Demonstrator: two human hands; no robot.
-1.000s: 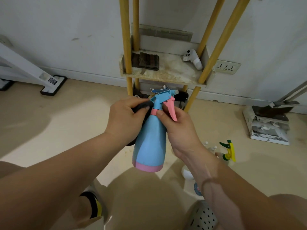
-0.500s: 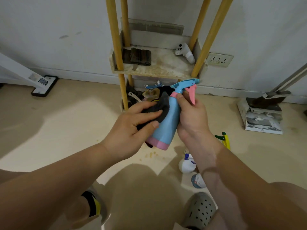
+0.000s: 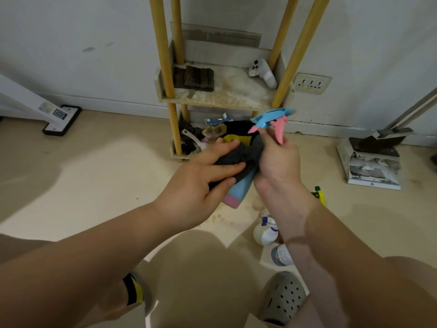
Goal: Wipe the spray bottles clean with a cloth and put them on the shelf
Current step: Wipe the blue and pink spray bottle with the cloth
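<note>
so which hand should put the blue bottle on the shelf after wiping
Right: the right hand grips the blue and pink plastic spray bottle by its neck, while the left hand holds the dark grey cloth against it.

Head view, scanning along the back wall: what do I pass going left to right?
Black-edged stand foot → folded dark cloth → white controller → wall socket → dustpan and brush.
</note>
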